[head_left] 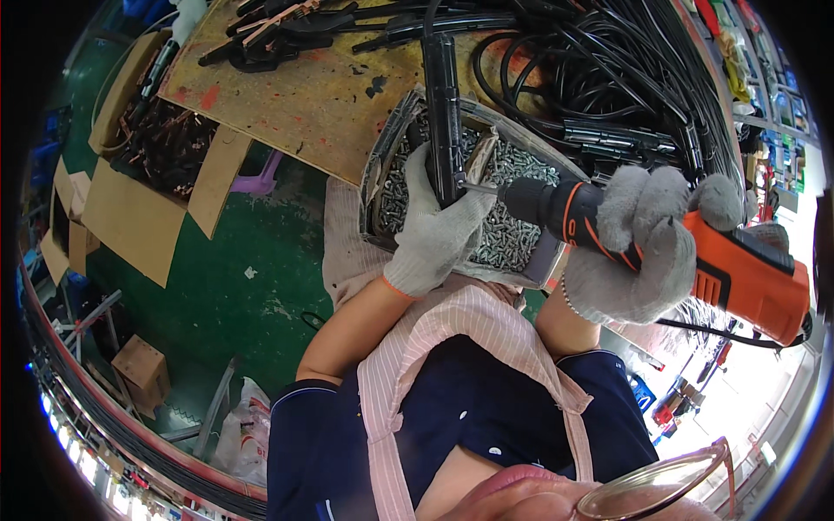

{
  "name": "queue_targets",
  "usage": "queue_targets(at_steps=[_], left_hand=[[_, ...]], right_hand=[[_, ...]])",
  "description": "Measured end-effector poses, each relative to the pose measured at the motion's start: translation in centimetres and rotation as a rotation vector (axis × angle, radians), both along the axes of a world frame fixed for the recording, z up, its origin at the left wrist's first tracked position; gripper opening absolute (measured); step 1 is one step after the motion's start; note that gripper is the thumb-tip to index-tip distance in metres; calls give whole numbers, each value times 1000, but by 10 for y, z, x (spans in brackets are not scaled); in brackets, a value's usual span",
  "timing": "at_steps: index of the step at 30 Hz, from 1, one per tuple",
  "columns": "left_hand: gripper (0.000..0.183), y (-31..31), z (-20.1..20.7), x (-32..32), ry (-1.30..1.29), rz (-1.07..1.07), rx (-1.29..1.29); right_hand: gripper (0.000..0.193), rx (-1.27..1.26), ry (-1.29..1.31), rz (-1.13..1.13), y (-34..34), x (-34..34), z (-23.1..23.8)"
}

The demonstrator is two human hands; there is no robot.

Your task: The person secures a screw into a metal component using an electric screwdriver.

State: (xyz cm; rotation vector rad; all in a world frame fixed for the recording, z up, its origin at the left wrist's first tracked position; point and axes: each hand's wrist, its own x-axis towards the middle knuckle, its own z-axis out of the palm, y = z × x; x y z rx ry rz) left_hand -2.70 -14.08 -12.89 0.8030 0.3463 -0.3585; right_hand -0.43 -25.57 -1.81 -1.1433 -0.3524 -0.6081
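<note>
- A person in a dark shirt and striped pink apron works over a tray, seen from the head camera; both hands wear grey knit gloves.
- The right hand (638,252) is wrapped tight around an orange-and-black power driver (695,252), its bit (479,187) pointing left.
- The left hand (434,221) is closed around a long black handle (443,113), holding it upright just above the tray.
- The bit's tip meets the side of the handle beside the left thumb; whether a screw sits on it is too small to tell.
- Judged from this, the step in hand is driving a screw into the handle; the next move calls for keeping the bit square to the hole and the handle steady against the push.
- Below the hands, a worn tray (382,156) is heaped with silver screws (512,234).
- Beyond it, a stained brown surface (304,95) carries more black clamps (269,43) and a thick tangle of black cables (625,69).
- To the left, open cardboard boxes (156,148) of copper-coloured parts stand on the green floor (217,286).
</note>
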Motion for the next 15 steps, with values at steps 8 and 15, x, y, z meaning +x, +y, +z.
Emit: queue_targets(at_steps=[8,15], left_hand=[[74,4,0,-2,26,-67,-14],[61,-1,-3,3,-30,-35,1]], right_hand=[[42,-47,40,23,-9,3,-4],[37,30,219,6,-14,-2,-6]])
